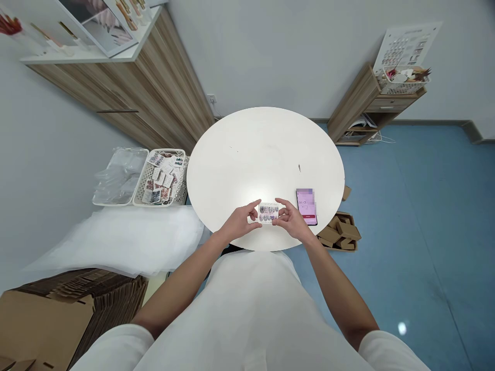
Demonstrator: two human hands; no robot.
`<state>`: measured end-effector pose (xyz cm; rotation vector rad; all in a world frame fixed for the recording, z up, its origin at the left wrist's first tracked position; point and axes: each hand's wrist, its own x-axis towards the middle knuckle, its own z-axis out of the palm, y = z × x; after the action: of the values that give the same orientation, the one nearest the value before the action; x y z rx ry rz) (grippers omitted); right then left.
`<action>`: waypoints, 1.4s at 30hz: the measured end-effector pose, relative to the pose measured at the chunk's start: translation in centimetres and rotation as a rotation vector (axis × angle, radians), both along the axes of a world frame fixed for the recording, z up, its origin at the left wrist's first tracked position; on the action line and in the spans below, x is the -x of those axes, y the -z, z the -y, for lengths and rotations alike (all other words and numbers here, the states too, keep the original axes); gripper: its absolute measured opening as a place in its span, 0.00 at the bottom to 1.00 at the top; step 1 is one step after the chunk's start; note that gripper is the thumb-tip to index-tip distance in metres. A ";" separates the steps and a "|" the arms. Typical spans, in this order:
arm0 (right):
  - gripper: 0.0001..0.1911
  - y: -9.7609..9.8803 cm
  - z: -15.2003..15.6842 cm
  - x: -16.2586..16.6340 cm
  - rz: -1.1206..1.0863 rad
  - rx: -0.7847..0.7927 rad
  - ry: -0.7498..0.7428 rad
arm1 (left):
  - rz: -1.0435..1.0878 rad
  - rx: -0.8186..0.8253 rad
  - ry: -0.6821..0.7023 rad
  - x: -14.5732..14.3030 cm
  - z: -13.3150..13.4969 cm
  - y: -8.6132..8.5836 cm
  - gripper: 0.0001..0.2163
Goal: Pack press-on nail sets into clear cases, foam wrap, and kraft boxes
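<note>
A small white card with two rows of what look like patterned press-on nails (268, 210) is held over the near edge of the round white table (266, 149). My left hand (244, 220) grips its left edge, thumb below and index finger above. At the right edge, my right hand (289, 218) pinches the same card, its thumb overlapping the lower corner. To the right of that hand, a phone (307, 207) with a lit pink and purple screen lies on the table.
Left of the table stand a white basket of nail cards (181, 180) and a basket of clear plastic bags (118, 178). White sheeting (131, 239) and flattened cardboard boxes (42, 330) lie nearer me. Small brown boxes (340, 232) sit on the floor at right. Wooden cabinets (162, 87) stand behind.
</note>
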<state>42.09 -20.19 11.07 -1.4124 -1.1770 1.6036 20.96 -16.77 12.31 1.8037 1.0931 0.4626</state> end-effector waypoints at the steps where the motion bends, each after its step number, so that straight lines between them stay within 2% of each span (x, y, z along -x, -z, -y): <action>1: 0.36 0.1 0.1 0.0 0.010 -0.005 -0.004 | -0.013 -0.019 0.008 0.0 -0.1 0.1 0.32; 4: 0.36 0.5 0.3 0.1 0.021 -0.040 -0.024 | -0.071 -0.067 0.026 0.2 -0.3 0.2 0.31; 8: 0.40 1.0 0.1 0.4 0.016 -0.105 -0.122 | -0.110 -0.083 0.003 1.3 -0.6 0.2 0.31; 11: 0.37 1.4 -0.8 1.4 0.085 -0.146 -0.168 | -0.115 -0.058 -0.023 2.5 -0.8 0.6 0.31; 15: 0.34 2.1 -2.7 3.7 0.143 -0.188 -0.209 | -0.101 -0.013 -0.082 4.6 -1.3 1.7 0.32; 22: 0.33 3.3 -6.5 9.7 0.213 -0.146 -0.236 | -0.014 0.063 -0.228 9.7 -3.1 3.5 0.32; 26: 0.34 4.9 -9.2 13.9 0.278 -0.134 -0.266 | -0.031 0.108 -0.319 13.4 -4.9 5.1 0.29; 33: 0.33 8.7 -13.5 21.3 0.475 -0.125 -0.394 | -0.193 0.118 -0.364 19.6 -8.3 9.8 0.27; 37: 0.34 10.2 -14.8 24.0 0.604 -0.089 -0.422 | -0.318 0.150 -0.321 20.9 -10.0 11.5 0.26; 42: 0.34 10.7 -14.6 25.1 0.728 -0.047 -0.413 | -0.428 0.148 -0.271 20.7 -10.5 11.9 0.26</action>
<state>16.96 -5.56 0.39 -1.8845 -2.0140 1.3165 0.25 -6.29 0.45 1.6692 1.6352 0.1450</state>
